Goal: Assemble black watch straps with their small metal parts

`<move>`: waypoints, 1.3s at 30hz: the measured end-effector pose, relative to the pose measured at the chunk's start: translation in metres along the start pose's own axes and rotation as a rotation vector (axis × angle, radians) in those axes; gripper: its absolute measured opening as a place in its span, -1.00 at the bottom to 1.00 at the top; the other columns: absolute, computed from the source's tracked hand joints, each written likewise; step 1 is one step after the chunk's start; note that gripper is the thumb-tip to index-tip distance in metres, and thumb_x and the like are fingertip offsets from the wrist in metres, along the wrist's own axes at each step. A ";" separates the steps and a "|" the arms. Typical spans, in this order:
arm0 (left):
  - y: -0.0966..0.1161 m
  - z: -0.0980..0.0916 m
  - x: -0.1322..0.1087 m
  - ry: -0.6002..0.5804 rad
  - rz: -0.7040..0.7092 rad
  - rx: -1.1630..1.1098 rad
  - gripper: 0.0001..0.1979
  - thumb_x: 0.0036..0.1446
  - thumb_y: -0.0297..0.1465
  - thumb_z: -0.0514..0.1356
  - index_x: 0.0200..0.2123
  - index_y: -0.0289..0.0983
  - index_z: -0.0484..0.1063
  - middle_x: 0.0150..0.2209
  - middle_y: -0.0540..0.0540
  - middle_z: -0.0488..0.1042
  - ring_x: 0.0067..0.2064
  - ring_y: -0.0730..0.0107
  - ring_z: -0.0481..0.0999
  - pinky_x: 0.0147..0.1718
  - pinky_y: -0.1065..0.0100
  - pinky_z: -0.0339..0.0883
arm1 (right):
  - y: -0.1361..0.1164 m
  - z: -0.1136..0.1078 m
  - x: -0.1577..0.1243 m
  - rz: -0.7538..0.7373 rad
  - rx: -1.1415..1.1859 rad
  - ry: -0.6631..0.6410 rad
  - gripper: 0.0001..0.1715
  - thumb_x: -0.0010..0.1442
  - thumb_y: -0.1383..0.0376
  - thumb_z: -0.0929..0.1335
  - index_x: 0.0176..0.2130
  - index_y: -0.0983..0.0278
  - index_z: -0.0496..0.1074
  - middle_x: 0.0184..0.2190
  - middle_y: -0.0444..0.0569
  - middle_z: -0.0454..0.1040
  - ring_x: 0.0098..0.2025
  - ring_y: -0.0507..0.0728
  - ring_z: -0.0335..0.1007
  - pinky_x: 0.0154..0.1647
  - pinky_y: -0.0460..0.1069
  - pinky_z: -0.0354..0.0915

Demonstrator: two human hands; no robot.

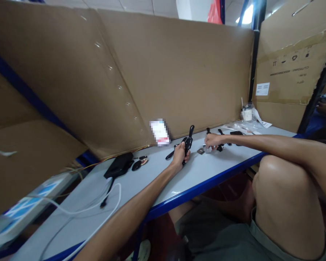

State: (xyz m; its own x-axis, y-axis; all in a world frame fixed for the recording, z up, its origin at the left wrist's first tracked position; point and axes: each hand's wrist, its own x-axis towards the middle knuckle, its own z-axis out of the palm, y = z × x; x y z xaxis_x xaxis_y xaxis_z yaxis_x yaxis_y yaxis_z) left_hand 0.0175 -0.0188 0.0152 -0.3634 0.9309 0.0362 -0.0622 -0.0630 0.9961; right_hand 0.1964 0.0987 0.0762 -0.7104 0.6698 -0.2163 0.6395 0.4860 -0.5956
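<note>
Two hands are working over the counter [176, 183], both to the right of the phone [159, 132], which is leaning against the cardboard [179, 79]. The left hand [180, 155], nearer the phone, is wrapping its fingers around a black tool [189, 140], one handle of which is pointing upward. Farther right of the phone, the right hand [213, 140] is bending its fingers down over a pale piece [207, 149]; whether it is gripping that piece, I cannot tell. One metal plate [200, 151] is lying just beside these fingertips, toward the phone.
</note>
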 end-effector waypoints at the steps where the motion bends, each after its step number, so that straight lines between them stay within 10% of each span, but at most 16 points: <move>1: 0.000 0.000 0.000 -0.004 -0.009 -0.013 -0.65 0.43 -0.07 0.03 -0.18 -0.24 0.33 -0.65 0.15 0.21 -0.72 0.57 0.03 -0.73 0.51 -0.14 | -0.001 0.000 0.000 -0.010 0.031 0.018 -0.88 0.09 0.42 0.46 -0.46 0.33 0.47 -0.54 -0.11 0.45 -0.45 0.04 0.40 -0.45 -0.09 0.31; 13: 0.003 0.002 0.000 -0.039 -0.054 -0.096 -0.68 0.38 -0.13 0.04 -0.12 -0.26 0.38 -0.65 0.14 0.19 -0.72 0.55 0.01 -0.72 0.48 -0.16 | -0.018 0.000 0.007 0.034 0.210 0.187 -0.70 0.18 0.35 0.48 -0.49 0.30 0.34 -0.62 -0.23 0.17 -0.55 -0.05 0.01 -0.53 -0.10 0.07; 39: -0.006 -0.001 0.008 -0.133 -0.122 -0.099 -0.57 0.36 -0.01 0.08 -0.41 -0.20 0.17 -0.61 0.10 0.22 -0.70 0.62 0.01 -0.72 0.48 -0.16 | -0.008 0.014 0.016 -0.073 0.535 -0.115 -0.73 0.37 0.34 0.39 -0.39 0.35 0.39 -0.38 -0.01 0.58 -0.41 0.00 0.47 -0.41 -0.12 0.33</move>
State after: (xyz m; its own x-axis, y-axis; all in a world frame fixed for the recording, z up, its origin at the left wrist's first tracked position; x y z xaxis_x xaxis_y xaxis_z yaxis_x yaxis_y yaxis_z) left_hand 0.0135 -0.0113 0.0092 -0.2217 0.9728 -0.0677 -0.1918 0.0246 0.9811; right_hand 0.1760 0.0974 0.0674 -0.7936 0.5653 -0.2250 0.3706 0.1558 -0.9156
